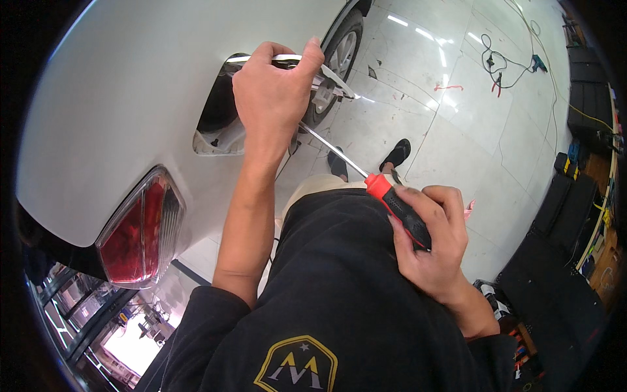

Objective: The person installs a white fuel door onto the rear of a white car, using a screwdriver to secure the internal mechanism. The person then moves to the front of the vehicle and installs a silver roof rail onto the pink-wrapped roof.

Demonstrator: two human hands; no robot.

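Your left grip [277, 85] pinches the white flap [337, 80] at the recess [219, 111] in the car [130, 85]; your right grip [434, 238] wraps round the red-and-black screwdriver [380, 187], its shaft [336, 151] angled toward your left wrist [266, 147].

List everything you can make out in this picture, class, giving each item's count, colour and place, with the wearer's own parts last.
Car: one, whitish, left
Tail light: one, red and clear, car's lower corner
Opening: one, dark inside, car's side
Flap: one, white, at the opening
Wheel: one, black tyre, grey rim, top centre
Screwdriver: one, red and black, centre
Tiled floor: one, pale, behind everything
Pliers: one, red-handled, floor, upper right
Tool: one, teal, right of pliers
Clutter: uncountable, mostly black, right edge
Shoes: two, dark, floor
Shorts: one pair, beige, centre
Shirt: one, black, bottom
Left hand: one, bare, fingers on flap
Right hand: one, bare, fingers around screwdriver
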